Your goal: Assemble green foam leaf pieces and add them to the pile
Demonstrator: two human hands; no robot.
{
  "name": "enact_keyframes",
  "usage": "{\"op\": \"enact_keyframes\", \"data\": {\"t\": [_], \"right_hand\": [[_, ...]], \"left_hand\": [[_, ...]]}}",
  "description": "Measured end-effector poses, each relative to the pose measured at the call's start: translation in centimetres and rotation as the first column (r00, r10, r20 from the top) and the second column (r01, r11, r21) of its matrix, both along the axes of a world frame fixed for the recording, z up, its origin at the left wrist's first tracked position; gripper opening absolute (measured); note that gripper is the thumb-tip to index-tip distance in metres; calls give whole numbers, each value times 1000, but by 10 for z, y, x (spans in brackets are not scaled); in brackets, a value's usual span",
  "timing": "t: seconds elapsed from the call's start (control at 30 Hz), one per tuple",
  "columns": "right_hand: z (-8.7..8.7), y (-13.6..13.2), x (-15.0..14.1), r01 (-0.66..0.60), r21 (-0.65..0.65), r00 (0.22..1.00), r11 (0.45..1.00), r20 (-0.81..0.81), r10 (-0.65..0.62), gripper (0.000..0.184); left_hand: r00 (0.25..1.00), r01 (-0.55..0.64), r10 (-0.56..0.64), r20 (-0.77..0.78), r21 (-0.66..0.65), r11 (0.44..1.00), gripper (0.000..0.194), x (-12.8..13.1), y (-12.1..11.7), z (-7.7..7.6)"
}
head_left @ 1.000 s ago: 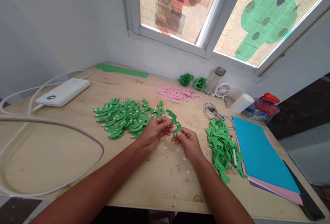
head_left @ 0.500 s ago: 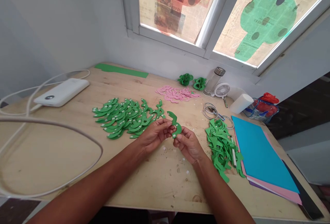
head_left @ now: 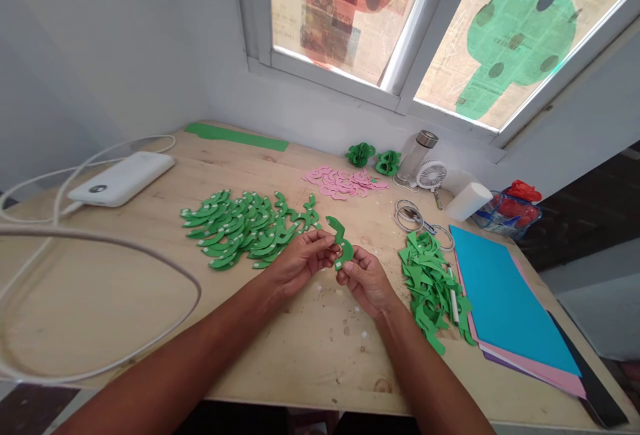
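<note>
Between my two hands is a curved green foam-like cutout [head_left: 344,251], bent in a wavy shape, with a small white square near its lower end. My left hand [head_left: 306,256] pinches its left side around the middle. The fingers of my right hand [head_left: 367,280] pinch the lower end close to the white square. Just left of my left hand lies a spread of similar green curved pieces [head_left: 240,228], many bearing small white squares. To the right of my right hand is a heap of green scraps [head_left: 430,281] with a white pen [head_left: 453,298] on it.
Pink cutouts [head_left: 345,183] and green paper flowers [head_left: 360,154] lie toward the wall, beside a bottle [head_left: 419,155] and small fan [head_left: 431,175]. Tape rings [head_left: 409,215] sit near blue sheets [head_left: 510,301]. A white power bank [head_left: 123,178] with a looping cable [head_left: 193,281] is at left.
Both hands keep their grip on the green cutout, which has turned very slightly. The rest of the table looks the same apart from a tiny shift of the view.
</note>
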State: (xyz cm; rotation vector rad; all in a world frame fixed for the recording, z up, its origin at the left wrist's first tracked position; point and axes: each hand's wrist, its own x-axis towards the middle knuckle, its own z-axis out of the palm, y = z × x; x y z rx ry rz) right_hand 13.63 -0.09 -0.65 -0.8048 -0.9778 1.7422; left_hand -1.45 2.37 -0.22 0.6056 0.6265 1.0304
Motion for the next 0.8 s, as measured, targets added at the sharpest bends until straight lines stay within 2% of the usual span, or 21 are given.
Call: {"op": "enact_keyframes", "data": {"t": [0.33,0.53,0.8], "right_hand": [[-1,0,-1,35,44,997,998,72,-38,23],[-6,1,2,64,150,985,987,150,-87,21],[-8,3,2,158,276,863,948,428,-269,29]], "left_hand": [[997,-51,54,-63,44,998,19,-1,1,1],[993,-53,58,-105,42,998,16,1,0,4],[973,-65,87,-215,111,992,16,3,-3,5]]}}
